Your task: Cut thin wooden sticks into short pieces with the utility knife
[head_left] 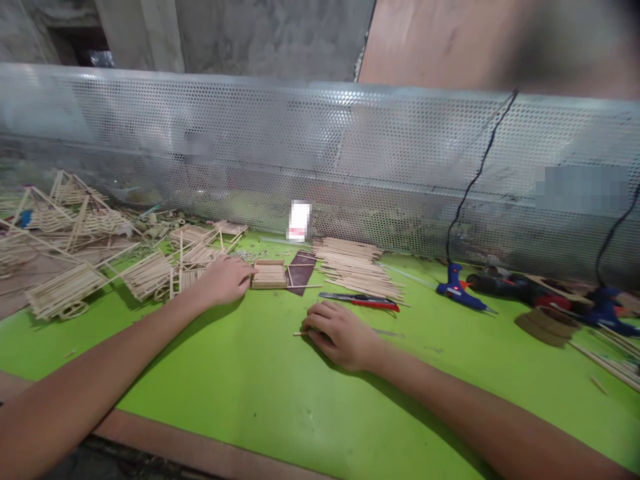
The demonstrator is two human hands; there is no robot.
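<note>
My left hand (225, 280) touches the left end of a small tray-shaped stick model (270, 274) with its fingertips; its fingers are closed together on that end. Two thin sticks run out from the model's right side over a dark brown sheet (302, 272). My right hand (340, 333) rests low over the green table, fingers curled round a short thin stick (299, 334) whose tip shows at the left. Behind the right hand lies a red and black utility knife (360, 301). A pile of loose sticks (357, 263) spreads beyond the knife.
Finished-looking stick models (65, 287) crowd the left side. A blue glue gun (463, 290) with a black cord, a second blue gun, and a brown ring-shaped object (547, 325) lie at the right. A perforated metal panel (250, 147) stands along the green table's (225, 400) back.
</note>
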